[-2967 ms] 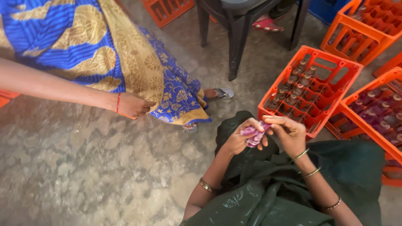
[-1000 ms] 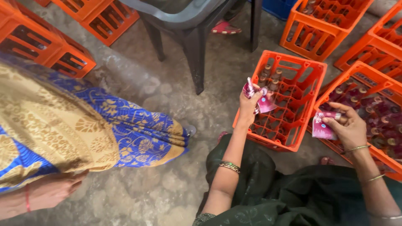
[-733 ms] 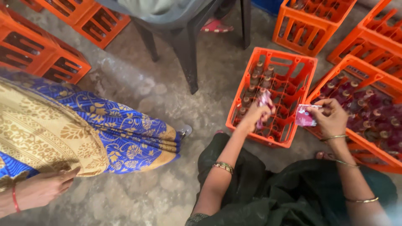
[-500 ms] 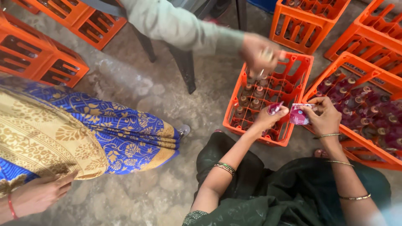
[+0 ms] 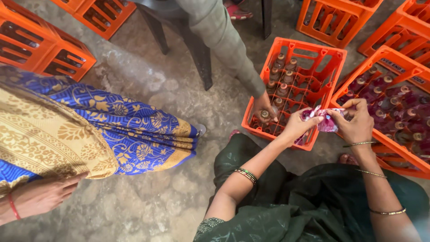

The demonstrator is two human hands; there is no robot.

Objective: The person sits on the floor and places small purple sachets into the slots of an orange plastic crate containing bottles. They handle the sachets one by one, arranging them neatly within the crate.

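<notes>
Pink labels (image 5: 323,120) pinched between both hands, left hand (image 5: 299,125) and right hand (image 5: 356,122) each gripping an end, just above orange crate (image 5: 333,57) edge. Beyond, another person's hand (image 5: 263,106) touches a bottle (image 5: 265,115) in that crate.

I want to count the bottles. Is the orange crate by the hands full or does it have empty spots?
Partly full. The orange crate has capped bottles along its left columns, while right-hand cells show bare.
</notes>
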